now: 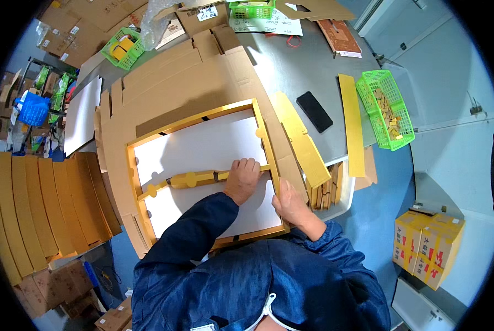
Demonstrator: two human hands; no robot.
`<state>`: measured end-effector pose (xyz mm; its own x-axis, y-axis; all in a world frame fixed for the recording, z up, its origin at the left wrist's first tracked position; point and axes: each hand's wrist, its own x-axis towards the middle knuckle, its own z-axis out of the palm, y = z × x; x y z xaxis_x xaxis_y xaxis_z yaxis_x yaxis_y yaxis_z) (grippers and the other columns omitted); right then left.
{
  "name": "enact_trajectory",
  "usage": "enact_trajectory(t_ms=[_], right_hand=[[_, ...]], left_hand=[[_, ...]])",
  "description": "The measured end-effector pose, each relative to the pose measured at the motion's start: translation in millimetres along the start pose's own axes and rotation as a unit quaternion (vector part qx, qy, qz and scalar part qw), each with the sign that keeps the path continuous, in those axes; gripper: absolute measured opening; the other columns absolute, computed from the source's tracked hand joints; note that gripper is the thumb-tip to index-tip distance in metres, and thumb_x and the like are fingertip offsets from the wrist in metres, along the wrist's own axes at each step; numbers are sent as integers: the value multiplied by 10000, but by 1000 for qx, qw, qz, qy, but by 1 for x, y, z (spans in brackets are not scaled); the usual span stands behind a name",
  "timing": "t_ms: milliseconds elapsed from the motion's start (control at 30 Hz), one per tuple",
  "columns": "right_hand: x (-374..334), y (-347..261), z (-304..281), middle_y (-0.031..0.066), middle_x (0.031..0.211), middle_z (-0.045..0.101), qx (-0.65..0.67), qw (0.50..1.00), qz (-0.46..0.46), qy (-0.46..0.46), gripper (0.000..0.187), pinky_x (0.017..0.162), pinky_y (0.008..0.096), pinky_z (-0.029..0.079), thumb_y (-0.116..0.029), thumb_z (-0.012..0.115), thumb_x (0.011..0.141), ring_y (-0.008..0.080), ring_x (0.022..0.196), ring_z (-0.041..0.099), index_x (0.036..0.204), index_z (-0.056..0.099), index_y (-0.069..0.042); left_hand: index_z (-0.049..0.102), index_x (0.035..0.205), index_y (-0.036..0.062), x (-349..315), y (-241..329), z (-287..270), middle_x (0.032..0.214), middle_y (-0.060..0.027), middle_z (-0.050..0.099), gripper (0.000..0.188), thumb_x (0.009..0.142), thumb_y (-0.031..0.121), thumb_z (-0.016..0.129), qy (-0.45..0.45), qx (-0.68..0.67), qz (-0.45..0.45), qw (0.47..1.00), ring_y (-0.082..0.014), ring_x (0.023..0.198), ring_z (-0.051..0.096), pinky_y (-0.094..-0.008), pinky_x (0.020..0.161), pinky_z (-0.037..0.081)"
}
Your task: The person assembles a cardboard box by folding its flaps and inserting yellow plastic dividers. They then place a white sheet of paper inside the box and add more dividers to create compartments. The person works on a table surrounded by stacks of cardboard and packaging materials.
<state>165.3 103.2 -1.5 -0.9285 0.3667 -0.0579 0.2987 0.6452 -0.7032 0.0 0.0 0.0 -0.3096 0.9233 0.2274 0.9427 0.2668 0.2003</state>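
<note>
A shallow gold-yellow tray with a white base (203, 140) lies on flattened cardboard in front of me. A gold card divider (192, 179), with round tabs and black patches, runs across its middle from side to side. My left hand (242, 181) is closed over the divider near its right end, fingers curled. My right hand (291, 203) is closed at the tray's right wall (268, 144), just below where the divider meets it. The right thumb points up along the wall, and its other fingers are partly hidden.
Right of the tray lie a notched gold card strip (299, 138), a black phone (315, 112) and a plain gold strip (352, 126). A green basket (375, 113) holds small pieces. Gold panels (43, 204) stand at the left; taped cartons (428, 248) sit at the right.
</note>
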Motion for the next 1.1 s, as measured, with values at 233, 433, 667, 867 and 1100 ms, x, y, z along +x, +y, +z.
enact_trajectory(t_ms=[233,433,667,867,1100], right_hand=[[18,-2,-13,252,920,535,-36,999,-8,-27,393,690,487,475,-113,554,768,426,828,559,1090,422,68],[24,-1,-15,254,882,545,-49,998,-21,-36,361,649,501,475,-109,565,749,433,746,570,1037,439,69],[36,8,-19,240,811,548,-94,995,-36,-29,322,659,493,466,-167,609,757,433,756,567,961,458,32],[88,27,-47,232,1119,564,33,999,11,-3,442,847,425,451,-289,605,847,392,1010,547,1172,507,-7],[69,135,-57,181,1214,484,-248,959,133,19,634,873,435,450,-342,703,751,351,1088,493,1215,445,5]], left_hand=[[487,754,80,16,-4,6,760,-84,456,38,753,113,506,13,46,4,999,-242,759,481,-360,687,379],[490,759,72,16,-5,5,747,-85,464,64,774,130,512,5,22,25,999,-243,746,486,-358,682,384],[482,757,83,34,0,11,752,-94,481,71,784,140,513,14,24,-43,999,-257,740,500,-377,680,389],[485,760,74,61,-44,19,757,-110,500,151,824,192,554,64,6,-82,995,-304,758,507,-422,687,384],[496,1114,-7,38,-62,-45,1059,-218,521,332,845,160,593,137,-69,-113,982,-373,1028,490,-449,916,367]])
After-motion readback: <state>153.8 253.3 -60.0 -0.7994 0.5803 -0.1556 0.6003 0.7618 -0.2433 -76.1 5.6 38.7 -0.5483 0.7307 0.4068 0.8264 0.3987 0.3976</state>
